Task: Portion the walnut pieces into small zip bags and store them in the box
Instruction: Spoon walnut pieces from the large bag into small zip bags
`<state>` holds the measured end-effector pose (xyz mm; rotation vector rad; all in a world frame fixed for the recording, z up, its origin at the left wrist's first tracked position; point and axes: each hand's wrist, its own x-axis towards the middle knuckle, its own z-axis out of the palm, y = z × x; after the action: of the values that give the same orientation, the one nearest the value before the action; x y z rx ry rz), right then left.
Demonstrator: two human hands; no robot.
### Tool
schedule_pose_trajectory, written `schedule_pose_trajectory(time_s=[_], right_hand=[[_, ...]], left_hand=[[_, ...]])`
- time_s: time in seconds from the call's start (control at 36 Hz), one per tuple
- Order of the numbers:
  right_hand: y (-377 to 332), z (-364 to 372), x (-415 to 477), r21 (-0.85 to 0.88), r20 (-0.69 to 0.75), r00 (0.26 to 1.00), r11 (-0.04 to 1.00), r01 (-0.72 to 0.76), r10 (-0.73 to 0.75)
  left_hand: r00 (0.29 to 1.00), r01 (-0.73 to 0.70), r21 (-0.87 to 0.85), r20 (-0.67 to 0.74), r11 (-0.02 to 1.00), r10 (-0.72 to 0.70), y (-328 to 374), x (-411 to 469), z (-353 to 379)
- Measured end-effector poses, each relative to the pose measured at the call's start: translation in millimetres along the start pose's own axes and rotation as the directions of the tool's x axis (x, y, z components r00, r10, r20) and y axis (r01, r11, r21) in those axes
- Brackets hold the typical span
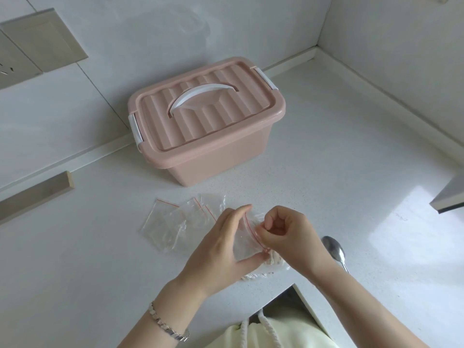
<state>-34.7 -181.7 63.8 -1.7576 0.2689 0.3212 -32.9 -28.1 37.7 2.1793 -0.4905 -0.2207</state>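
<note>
White speckled surface (326, 159) runs back into a corner of pale wall, and at its near edge both hands are held close together just above it. One small zip bag (241, 244) is held between them. It is gripped by the left hand (218, 249), thumb at the near corner and fingers at the far corner. Its red-lined mouth is pinched by the curled fingertips of the right hand (288, 234). The bag looks empty, and whether its seal is already parted cannot be told.

Directly beneath the hands a clear wrapper (261, 271) with pale contents is largely hidden. The walnut pieces are judged to be inside it, though none can be made out. A spoon (335, 249) lies near the right hand, on its right side, untouched. Spare zip bags (165, 229) are spread flat just left of the left hand and a little beyond it. Well beyond both hands the pink box (200, 156) stands with its lid (200, 114) on and its white latches (134, 129) apparently down.

The step in hand is judged to be the opening of a bag for filling, and no filled bag is seen. Next, the mouth needs to be pulled apart and kept open by the left hand so the right hand is freed for the spoon. The box must be unlatched before anything is stored.
</note>
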Motion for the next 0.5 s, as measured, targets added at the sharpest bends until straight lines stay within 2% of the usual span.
schedule_pose_trajectory(time_s=[0.11,0.17,0.36,0.5], right_hand=[[-2.6,-2.8,-2.6,-0.218,0.005,0.998,0.974,0.055,-0.055],[-5.5,-5.1,-4.2,-0.274,0.029,0.996,0.958,0.087,-0.082],[-7.1,-4.4,-7.7,-0.264,0.213,0.977,0.963,0.048,0.009],[0.0,-10.0,-4.0,-0.242,0.216,0.976,0.970,0.023,0.031]], left_hand=[[0.996,-0.034,0.111,0.085,0.993,0.025,-1.4,4.1,0.8],[0.993,-0.072,0.192,0.101,0.979,0.054,-2.5,6.5,0.6],[0.978,-0.202,0.436,0.130,0.877,0.161,-2.9,13.0,2.1],[0.973,-0.230,0.526,0.097,0.819,0.211,-8.5,11.9,3.2]])
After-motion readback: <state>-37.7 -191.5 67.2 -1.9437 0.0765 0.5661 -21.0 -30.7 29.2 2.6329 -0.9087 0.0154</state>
